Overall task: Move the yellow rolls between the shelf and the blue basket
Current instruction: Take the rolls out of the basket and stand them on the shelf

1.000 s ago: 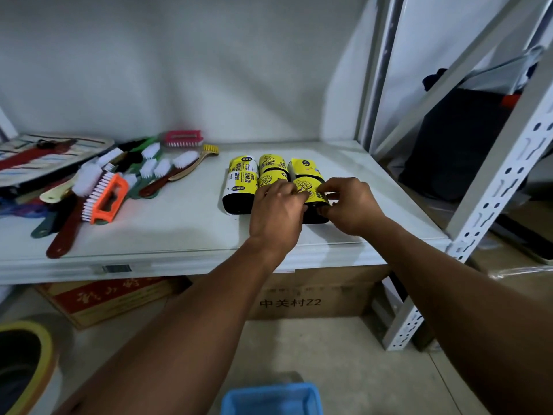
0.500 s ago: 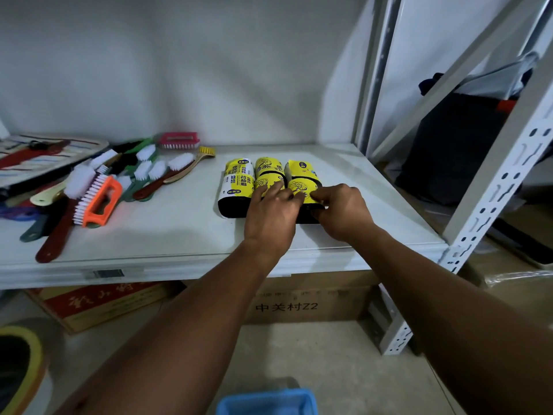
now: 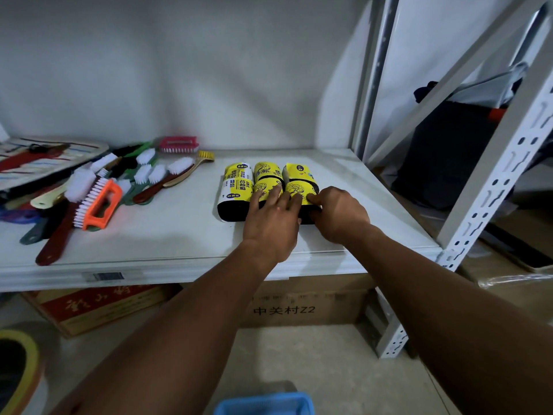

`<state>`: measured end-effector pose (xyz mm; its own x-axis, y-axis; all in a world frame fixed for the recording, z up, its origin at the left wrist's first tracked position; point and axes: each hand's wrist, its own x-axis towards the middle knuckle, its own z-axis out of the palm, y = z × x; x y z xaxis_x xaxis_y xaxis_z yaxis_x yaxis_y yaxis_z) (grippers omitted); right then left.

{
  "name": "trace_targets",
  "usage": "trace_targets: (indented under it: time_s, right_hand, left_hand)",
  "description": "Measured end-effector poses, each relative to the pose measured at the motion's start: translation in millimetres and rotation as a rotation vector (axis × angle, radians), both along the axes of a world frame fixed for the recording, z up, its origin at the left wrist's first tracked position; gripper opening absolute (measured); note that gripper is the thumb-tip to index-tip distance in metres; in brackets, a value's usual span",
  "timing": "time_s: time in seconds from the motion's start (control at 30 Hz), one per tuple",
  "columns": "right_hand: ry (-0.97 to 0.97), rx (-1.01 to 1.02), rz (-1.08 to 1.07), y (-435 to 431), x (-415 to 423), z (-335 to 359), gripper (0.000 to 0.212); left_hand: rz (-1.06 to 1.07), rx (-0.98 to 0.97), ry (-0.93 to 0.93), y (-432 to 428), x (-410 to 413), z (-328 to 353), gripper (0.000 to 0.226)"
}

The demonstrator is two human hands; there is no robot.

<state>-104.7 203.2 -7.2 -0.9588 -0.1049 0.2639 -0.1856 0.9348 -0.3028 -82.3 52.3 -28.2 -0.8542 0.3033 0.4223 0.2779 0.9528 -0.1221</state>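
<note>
Brushes (image 3: 100, 203) lie piled — cardboard box (image 3: 299, 307) below.

Rolls (image 3: 270, 182) clustered on the shelf (image 3: 179, 238), left hand (image 3: 270, 226) and right hand (image 3: 339, 215) on the near ones; brushes (image 3: 98, 202) piled to their left; 2 boxes (image 3: 299, 307) under the shelf; basket (image 3: 263, 404) on the floor (image 3: 329, 369) in front.
</note>
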Motion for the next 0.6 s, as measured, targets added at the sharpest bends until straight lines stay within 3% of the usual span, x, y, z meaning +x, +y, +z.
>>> trace_targets:
  time_s: [0.3,0.6]
  right_hand:
    - [-0.018,0.037,0.074,10.2,32.7,-20.0,0.076]
    - [0.474,-0.033,0.172,6.2,131.9,-60.9,0.046]
  left_hand:
    - [-0.147,0.125,0.154,9.3,45.5,-14.8,0.058]
    - [-0.352,0.309,0.155,9.2,139.8,-59.1,0.054]
